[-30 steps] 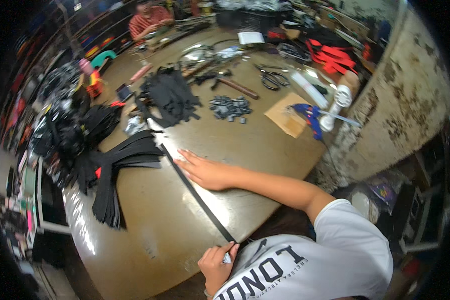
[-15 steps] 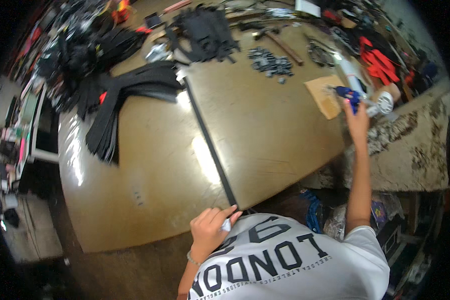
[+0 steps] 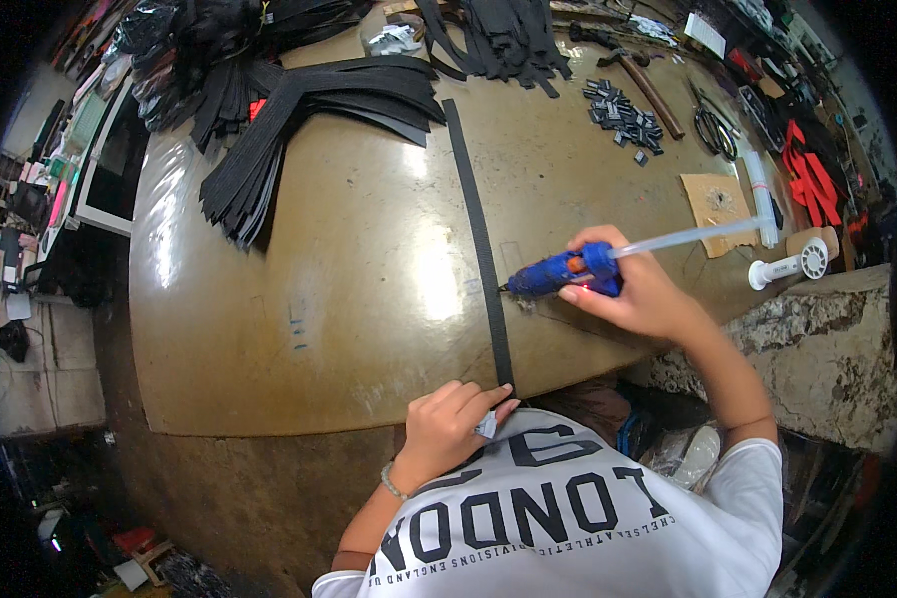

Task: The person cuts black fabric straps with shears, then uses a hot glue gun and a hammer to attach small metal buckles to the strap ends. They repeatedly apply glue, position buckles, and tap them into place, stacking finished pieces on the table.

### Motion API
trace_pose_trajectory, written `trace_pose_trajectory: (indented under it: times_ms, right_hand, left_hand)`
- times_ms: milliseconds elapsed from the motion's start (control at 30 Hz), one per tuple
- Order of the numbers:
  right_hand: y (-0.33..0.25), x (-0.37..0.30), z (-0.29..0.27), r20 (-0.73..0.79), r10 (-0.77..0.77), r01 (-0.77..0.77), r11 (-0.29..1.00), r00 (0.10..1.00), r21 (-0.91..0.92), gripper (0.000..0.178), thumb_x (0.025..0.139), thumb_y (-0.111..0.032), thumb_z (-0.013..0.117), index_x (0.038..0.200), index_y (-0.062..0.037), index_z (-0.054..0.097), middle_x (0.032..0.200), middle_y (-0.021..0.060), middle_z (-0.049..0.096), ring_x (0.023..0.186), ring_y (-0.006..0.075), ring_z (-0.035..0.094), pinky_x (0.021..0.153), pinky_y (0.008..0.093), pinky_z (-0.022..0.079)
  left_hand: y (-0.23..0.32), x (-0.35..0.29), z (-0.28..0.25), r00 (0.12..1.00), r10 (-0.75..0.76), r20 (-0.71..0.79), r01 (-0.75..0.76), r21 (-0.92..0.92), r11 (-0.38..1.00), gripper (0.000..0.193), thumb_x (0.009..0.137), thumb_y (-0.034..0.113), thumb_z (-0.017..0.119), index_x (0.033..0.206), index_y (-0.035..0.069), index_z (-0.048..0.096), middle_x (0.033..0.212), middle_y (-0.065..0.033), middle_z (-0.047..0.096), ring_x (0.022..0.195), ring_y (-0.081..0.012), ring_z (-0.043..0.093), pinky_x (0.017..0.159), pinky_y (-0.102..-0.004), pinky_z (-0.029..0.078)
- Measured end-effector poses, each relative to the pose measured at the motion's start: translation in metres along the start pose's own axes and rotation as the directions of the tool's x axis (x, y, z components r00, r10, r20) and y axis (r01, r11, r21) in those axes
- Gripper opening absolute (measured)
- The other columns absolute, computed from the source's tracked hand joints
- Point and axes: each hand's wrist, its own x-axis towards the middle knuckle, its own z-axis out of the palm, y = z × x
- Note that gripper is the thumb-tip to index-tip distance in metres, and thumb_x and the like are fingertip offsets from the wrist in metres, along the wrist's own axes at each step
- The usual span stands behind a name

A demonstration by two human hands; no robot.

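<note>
Right hand (image 3: 648, 299) had moved from beside the brown card (image 3: 720, 211) to the black strip (image 3: 475, 214), its grip closed round the blue glue gun (image 3: 546, 276); nozzle sat at the strip's right edge, contact unclear. Strip lay straight across the worktop (image 3: 369, 249). Left hand (image 3: 447, 427) still pinched its near end.

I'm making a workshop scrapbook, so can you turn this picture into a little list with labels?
Surface: shiny brown table
Left hand: pinches the near end of a black strip
Right hand: holds a blue glue gun
Nozzle: close to the strip; touching or not, unclear
Gun's back: clear stick poking out
Left of strip: bundle of black strips
Farther right: small dark pieces, hammer, scissors
</note>
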Motion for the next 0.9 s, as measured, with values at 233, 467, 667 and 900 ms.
trace_pose_trajectory:
  times_ms: [233,467,667,900]
  right_hand:
    - [0.009,0.021,0.002,0.073,-0.080,0.087,0.992,0.994,-0.094,0.045,0.084,-0.029,0.074,0.113,-0.0046,0.051,0.089,0.0162,0.068,0.079,0.0330,0.069,0.071,0.0376,0.053]
    - [0.010,0.020,0.000,0.069,-0.065,0.072,0.992,0.996,-0.106,0.044,0.084,-0.030,0.074,0.112,-0.0045,0.051,0.089,0.0154,0.069,0.078,0.0342,0.069,0.069,0.0382,0.053]
    - [0.018,0.026,0.001,0.069,-0.064,0.072,0.991,0.996,-0.112,0.045,0.085,-0.034,0.072,0.112,-0.0046,0.051,0.083,0.0172,0.068,0.074,0.0350,0.068,0.066,0.0391,0.052]
    - [0.018,0.052,-0.005,0.084,-0.101,0.115,0.977,0.991,-0.177,0.046,0.086,-0.035,0.070,0.116,-0.0060,0.050,0.078,0.0174,0.066,0.072,0.0371,0.067,0.063,0.0420,0.052]
  left_hand:
    - [0.000,-0.002,0.000,1.000,-0.016,0.001,0.016,-0.024,1.000,0.016,0.075,0.021,0.079,0.087,0.012,0.072,0.066,0.0009,0.056,0.058,-0.0150,0.056,0.048,-0.0288,0.045]
    - [0.000,-0.001,0.001,1.000,-0.013,0.023,0.013,-0.018,1.000,0.017,0.075,0.021,0.079,0.087,0.012,0.072,0.067,0.0010,0.057,0.058,-0.0152,0.056,0.049,-0.0283,0.045]
    - [0.002,0.000,0.000,1.000,-0.013,0.007,0.013,-0.002,1.000,0.017,0.075,0.021,0.079,0.087,0.012,0.072,0.066,0.0012,0.057,0.058,-0.0153,0.056,0.048,-0.0286,0.045]
    - [0.001,-0.003,0.001,1.000,-0.014,0.004,0.014,0.019,1.000,0.015,0.076,0.022,0.079,0.086,0.013,0.073,0.066,0.0011,0.057,0.058,-0.0152,0.056,0.048,-0.0286,0.045]
